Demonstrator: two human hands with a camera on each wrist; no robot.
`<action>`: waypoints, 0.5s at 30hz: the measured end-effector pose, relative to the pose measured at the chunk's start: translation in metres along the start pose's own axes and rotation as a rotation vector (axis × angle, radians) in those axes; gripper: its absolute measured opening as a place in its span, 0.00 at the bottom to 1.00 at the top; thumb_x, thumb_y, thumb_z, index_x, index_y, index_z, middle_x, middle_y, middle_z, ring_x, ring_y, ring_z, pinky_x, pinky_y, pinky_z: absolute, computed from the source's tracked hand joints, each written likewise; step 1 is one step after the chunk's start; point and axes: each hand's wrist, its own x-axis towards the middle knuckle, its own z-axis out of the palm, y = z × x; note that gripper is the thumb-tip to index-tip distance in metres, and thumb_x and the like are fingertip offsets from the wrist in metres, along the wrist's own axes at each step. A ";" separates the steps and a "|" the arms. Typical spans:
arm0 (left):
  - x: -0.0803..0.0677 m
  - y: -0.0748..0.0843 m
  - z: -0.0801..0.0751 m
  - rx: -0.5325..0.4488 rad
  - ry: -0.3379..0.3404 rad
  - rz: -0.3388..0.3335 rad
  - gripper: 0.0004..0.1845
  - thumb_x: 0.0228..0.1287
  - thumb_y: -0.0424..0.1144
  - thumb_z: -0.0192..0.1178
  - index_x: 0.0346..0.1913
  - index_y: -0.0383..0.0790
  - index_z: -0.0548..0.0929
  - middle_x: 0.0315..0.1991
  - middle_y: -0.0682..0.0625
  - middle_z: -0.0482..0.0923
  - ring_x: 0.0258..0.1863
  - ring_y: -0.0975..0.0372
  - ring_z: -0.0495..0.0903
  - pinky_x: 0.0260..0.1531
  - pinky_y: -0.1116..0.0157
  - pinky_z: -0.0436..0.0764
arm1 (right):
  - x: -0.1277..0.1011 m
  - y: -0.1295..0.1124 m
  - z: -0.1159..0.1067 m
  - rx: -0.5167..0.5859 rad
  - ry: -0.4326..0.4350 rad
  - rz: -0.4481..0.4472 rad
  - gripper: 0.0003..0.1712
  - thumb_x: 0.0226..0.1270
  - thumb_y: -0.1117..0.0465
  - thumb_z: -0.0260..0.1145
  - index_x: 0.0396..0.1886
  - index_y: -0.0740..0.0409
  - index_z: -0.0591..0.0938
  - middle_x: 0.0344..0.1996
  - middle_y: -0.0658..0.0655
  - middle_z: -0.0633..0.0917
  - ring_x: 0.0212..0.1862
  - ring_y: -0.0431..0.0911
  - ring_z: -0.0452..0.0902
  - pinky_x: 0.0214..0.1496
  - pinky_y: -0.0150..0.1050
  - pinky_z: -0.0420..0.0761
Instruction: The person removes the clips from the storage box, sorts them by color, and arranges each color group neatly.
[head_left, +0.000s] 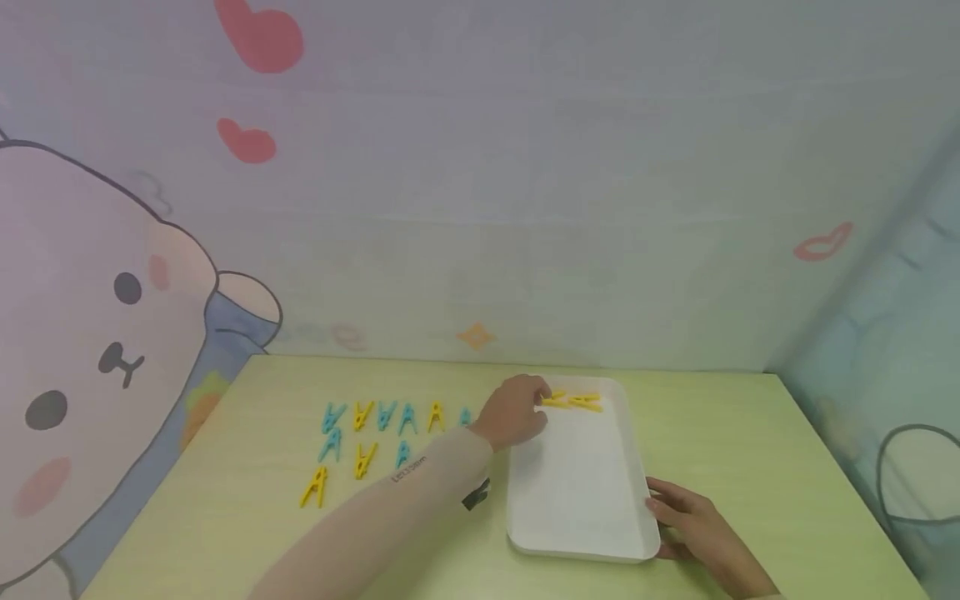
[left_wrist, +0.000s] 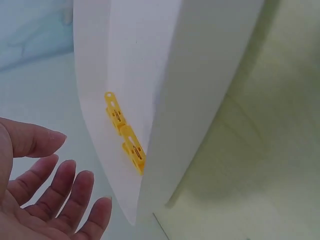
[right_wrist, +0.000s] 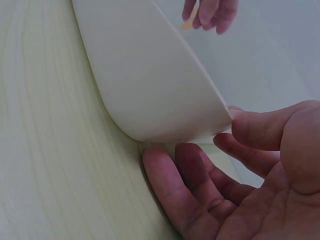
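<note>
Clothespins (head_left: 371, 433) of yellow and blue plastic are laid out in loose rows on the left half of the pale green table (head_left: 750, 450), about ten of them by the head view, though one near the left forearm is partly hidden and the count cannot be made exact. Among these, four yellow pins and a larger number of blue ones are seen, none of them touched by either hand. Further right, the left hand (head_left: 516, 414) is held over the far left corner of the white tray (head_left: 577, 492); in the left wrist view its fingers (left_wrist: 70, 195) are spread and relaxed, and nothing is gripped by them. Just beside those fingertips, two yellow pins (head_left: 573, 402) are lying inside the tray against its far rim, touching or nearly touching one another. At the right, the near right corner of the tray is steadied by the right hand (head_left: 693, 521), the rim being pinched between the thumb above and the curled fingers (right_wrist: 170, 185) below. Judged from how things lie, the moving of yellow pins into the tray is only begun: two are placed, four yellow ones are left on the table, and the blue ones are untouched.
</note>
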 end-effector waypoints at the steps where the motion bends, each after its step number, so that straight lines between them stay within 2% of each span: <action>1: 0.005 0.001 0.004 0.027 -0.003 0.003 0.19 0.56 0.29 0.58 0.53 0.37 0.81 0.43 0.48 0.79 0.41 0.58 0.76 0.44 0.62 0.76 | 0.000 0.000 0.000 -0.002 -0.001 -0.001 0.31 0.75 0.58 0.60 0.71 0.69 0.67 0.57 0.68 0.77 0.47 0.51 0.78 0.40 0.49 0.85; 6: 0.026 0.004 0.015 0.084 -0.010 -0.022 0.20 0.54 0.29 0.59 0.52 0.38 0.82 0.42 0.50 0.79 0.42 0.60 0.77 0.45 0.65 0.76 | -0.001 -0.001 0.001 -0.006 0.010 -0.005 0.31 0.75 0.58 0.60 0.70 0.69 0.67 0.58 0.68 0.77 0.47 0.51 0.79 0.40 0.48 0.84; 9: 0.035 0.006 0.020 0.112 -0.013 -0.040 0.20 0.55 0.28 0.60 0.53 0.36 0.82 0.46 0.48 0.81 0.46 0.57 0.79 0.48 0.63 0.77 | -0.003 -0.001 0.001 0.003 0.009 -0.011 0.31 0.74 0.58 0.60 0.70 0.69 0.67 0.60 0.68 0.76 0.47 0.51 0.79 0.39 0.48 0.84; 13: 0.047 0.007 0.026 0.196 -0.026 -0.057 0.22 0.56 0.28 0.60 0.56 0.36 0.82 0.53 0.46 0.81 0.54 0.55 0.78 0.54 0.61 0.77 | -0.003 0.000 0.001 0.011 0.013 -0.017 0.32 0.74 0.57 0.61 0.70 0.69 0.67 0.61 0.68 0.75 0.46 0.51 0.79 0.39 0.48 0.84; 15: 0.053 0.008 0.029 0.266 -0.038 -0.064 0.20 0.58 0.29 0.61 0.55 0.37 0.82 0.51 0.47 0.82 0.53 0.55 0.79 0.52 0.61 0.78 | -0.003 0.000 0.000 0.014 0.014 -0.019 0.32 0.73 0.56 0.62 0.70 0.68 0.68 0.61 0.68 0.75 0.46 0.51 0.79 0.39 0.48 0.84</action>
